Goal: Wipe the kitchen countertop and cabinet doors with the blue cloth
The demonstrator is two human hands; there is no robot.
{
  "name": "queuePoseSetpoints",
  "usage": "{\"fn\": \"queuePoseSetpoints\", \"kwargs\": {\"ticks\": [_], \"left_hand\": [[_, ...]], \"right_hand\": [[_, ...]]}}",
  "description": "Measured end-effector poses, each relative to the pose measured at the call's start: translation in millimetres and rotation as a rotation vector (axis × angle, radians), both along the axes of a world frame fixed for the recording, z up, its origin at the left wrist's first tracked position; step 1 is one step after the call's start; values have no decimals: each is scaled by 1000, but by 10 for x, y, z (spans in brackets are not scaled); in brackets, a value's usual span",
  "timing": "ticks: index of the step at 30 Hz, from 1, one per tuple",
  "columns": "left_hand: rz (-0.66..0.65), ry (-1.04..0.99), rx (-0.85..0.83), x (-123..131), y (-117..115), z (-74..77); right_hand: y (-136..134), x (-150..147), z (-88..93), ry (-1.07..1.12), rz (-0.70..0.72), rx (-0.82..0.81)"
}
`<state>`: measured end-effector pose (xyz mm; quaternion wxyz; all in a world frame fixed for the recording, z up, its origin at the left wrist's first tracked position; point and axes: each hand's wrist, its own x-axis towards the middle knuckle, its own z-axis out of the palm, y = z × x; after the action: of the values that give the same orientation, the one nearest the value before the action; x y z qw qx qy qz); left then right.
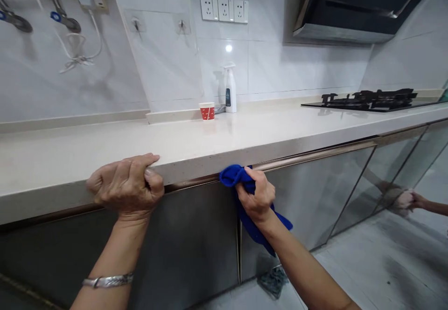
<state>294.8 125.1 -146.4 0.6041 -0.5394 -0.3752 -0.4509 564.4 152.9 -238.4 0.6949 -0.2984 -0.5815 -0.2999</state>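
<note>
Cloth point(251, 228) bunched in right grip point(258, 195); hanging below

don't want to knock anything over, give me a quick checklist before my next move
1. Right hand has the blue cloth: ok, gripped at the cabinet trim.
2. Left hand empty: cannot tell, curled at the countertop edge, inside hidden.
3. Red cup upright, back from the front edge: ok.
4. Spray bottle upright near the wall: ok.
5. Floor below right arm unobstructed: not ok, crumpled dark item there.
</note>
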Motion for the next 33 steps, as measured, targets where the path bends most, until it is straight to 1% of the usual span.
{"fn": "queuePoseSetpoints", "kwargs": {"ticks": [2, 4, 8, 11, 15, 17, 22, 25, 27, 28, 30, 31, 33], "left_hand": [[-9, 15, -25, 3, -22, -5], [-22, 12, -58, 7, -32, -18], [-71, -70, -66, 29, -20, -53], [-75, -98, -64, 57, -15, -59], [-83, -99, -49, 88, -19, -51], [-98, -97, -46, 90, -17, -53], [-121, -90, -80, 56, -18, -53], [-84, -51, -81, 40, -38, -39], [-64, -71, -98, 40, -55, -33], [-58, -89, -110, 41, -64, -31], [-46, -93, -143, 45, -84, -30], [-43, -87, -155, 47, -95, -29], [-51, -79, -186, 51, -125, -24]], "right_hand": [[114, -126, 13, 43, -44, 11], [161, -249, -7, 75, -87, -35], [116, -441, -30, 174, -168, -102], [65, -558, 10, 256, -178, -116], [19, -684, 59, 356, -158, -142], [-9, -773, 53, 354, -129, -151], [-87, -1151, 5, 77, -18, -174], [-111, -1250, 30, 55, 6, -237], [-129, -1178, 73, -14, 50, -284], [-143, -1107, 96, -98, 89, -314], [-184, -929, 134, -340, 176, -366], [-208, -833, 145, -464, 202, -367], [-250, -649, 153, -639, 221, -317]]}}
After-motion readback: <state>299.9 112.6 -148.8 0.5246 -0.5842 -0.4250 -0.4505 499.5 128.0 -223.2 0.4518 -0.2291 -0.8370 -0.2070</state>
